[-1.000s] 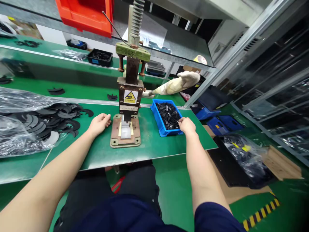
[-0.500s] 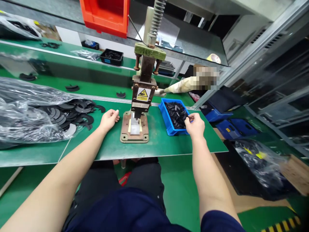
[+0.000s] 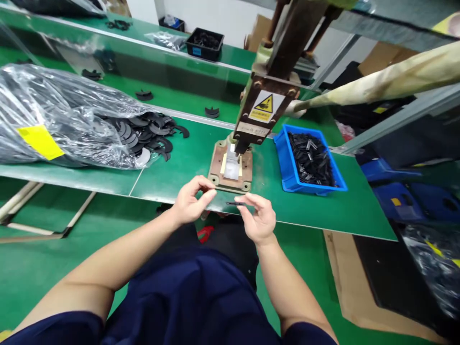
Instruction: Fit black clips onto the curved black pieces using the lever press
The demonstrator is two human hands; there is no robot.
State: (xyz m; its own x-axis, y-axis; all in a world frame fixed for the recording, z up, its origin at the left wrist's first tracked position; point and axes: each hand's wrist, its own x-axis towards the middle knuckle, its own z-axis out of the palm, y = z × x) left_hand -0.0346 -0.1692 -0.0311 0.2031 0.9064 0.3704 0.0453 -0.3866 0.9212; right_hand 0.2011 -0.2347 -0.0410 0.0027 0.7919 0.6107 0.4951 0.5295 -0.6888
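Observation:
Between the thumb and fingers of my right hand [image 3: 259, 218] is a small, thin black plastic piece [image 3: 235, 203], held level near the table's front edge. Just left of it, my left hand [image 3: 194, 200] is curved with a small gap between thumb and forefinger and nothing visible in it; it does not touch the piece. Behind both hands stands a hand press [image 3: 264, 110] with a yellow warning label. Its ram is above a light metal fixture [image 3: 233, 167] on the base plate [image 3: 217, 175]. To the right, a blue bin [image 3: 287, 165] holds many similar small black pieces.
Curved black parts [image 3: 154, 132] spill from a clear plastic bag [image 3: 72, 115] on the left of the green table [image 3: 172, 177]. A black tray [image 3: 204, 44] stands on the back shelf. A wrapped press lever [image 3: 381, 76] reaches across at upper right.
My right hand has come from the blue bin to the front of the press with a small black piece. My left hand has moved right and nearer to me. The view has tilted down.

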